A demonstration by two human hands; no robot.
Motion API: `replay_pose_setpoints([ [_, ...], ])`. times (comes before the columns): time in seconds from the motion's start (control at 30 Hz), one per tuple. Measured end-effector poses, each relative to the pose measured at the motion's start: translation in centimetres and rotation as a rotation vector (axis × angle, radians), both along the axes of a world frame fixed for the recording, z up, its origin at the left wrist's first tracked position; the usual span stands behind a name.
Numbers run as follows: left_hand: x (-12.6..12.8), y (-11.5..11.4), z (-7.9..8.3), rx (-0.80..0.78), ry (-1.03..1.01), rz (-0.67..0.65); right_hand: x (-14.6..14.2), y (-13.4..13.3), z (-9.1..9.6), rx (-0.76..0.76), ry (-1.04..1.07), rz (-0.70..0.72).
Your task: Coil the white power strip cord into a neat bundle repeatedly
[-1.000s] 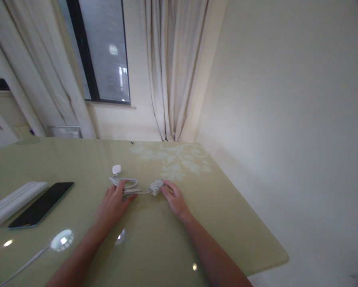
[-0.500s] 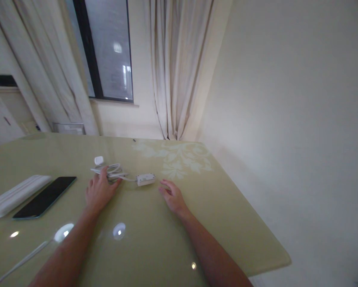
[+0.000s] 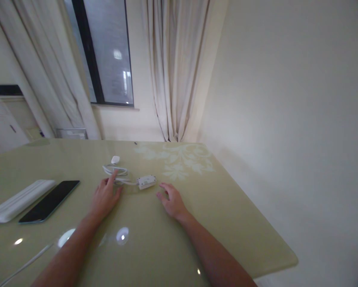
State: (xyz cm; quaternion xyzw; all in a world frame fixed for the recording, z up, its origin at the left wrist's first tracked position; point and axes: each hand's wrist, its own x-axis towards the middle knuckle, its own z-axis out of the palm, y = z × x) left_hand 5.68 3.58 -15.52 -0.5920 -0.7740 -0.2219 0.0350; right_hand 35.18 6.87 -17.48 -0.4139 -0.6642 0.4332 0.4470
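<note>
A white extension cord lies on the table, its cable (image 3: 109, 170) gathered in a loose coil. Behind the coil sits its white plug (image 3: 115, 160), and at the right end is a small white socket block (image 3: 146, 181). My left hand (image 3: 104, 196) is at the near side of the coil, fingers apart, the index fingertip resting on the cable. Just right of the socket block, my right hand (image 3: 172, 200) is open, fingers slightly curled, with nothing in it and a small gap to the block.
To the left lie a black phone-like slab (image 3: 50, 202) and a long white bar-shaped object (image 3: 21, 200). A thin white cable (image 3: 26, 264) runs near the front left. The greenish glossy table (image 3: 155, 247) meets a wall (image 3: 286, 119) on the right; curtains (image 3: 179, 71) hang behind.
The cable coil and plug have shifted right, toward the socket block. My left hand has moved slightly right and nearer me, its fingers looser on the coil. My right hand has barely moved.
</note>
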Motion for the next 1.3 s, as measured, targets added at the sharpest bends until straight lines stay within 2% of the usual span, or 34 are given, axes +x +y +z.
replay_pose_setpoints([
  [0.13, 1.6, -0.9, 0.7, 0.007, 0.030, 0.055, -0.1, -0.7, 0.6, 0.116, -0.109, -0.010],
  [0.2, 2.1, -1.0, 0.6, 0.045, 0.031, -0.022, -0.2, -1.0, 0.8, 0.136, -0.162, -0.015],
  [0.27, 2.2, -0.6, 0.1, 0.151, 0.077, -0.122, -0.3, -1.2, 0.9, 0.148, -0.209, -0.009],
  [0.37, 1.0, 0.5, -0.7, 0.312, 0.191, -0.113, -0.5, -1.2, 0.7, 0.157, -0.253, 0.006],
  [0.47, -1.1, 1.7, -1.2, 0.303, 0.208, -0.053, -0.5, -1.1, 0.4, 0.143, -0.254, 0.011],
  [0.57, -2.0, 2.0, -1.1, 0.287, 0.195, -0.112, -0.3, -0.9, 0.1, 0.125, -0.255, -0.002],
  [0.67, -0.3, 1.2, -0.8, 0.326, 0.108, -0.189, 0.1, -0.8, 0.1, 0.163, -0.334, 0.045],
  [0.8, 4.5, 0.0, -0.8, 0.351, -0.104, -0.291, 0.8, -0.8, 0.3, 0.255, -0.497, 0.225],
  [0.87, 6.4, -0.3, -1.1, 0.355, -0.167, -0.345, 1.3, -0.7, 0.5, 0.296, -0.522, 0.243],
  [0.97, 7.6, -0.3, -1.5, 0.423, -0.176, -0.407, 2.3, -0.2, 0.8, 0.277, -0.371, 0.127],
  [1.1, 6.9, -0.3, -1.6, 0.558, -0.042, -0.423, 3.6, 0.9, 1.6, 0.160, -0.038, -0.108],
  [1.2, 6.6, -0.1, -1.3, 0.653, -0.006, -0.513, 4.1, 1.4, 2.4, 0.064, 0.179, -0.230],
  [1.3, 6.9, 0.3, -0.9, 0.734, -0.007, -0.578, 4.1, 1.2, 3.0, 0.082, 0.258, -0.327],
])
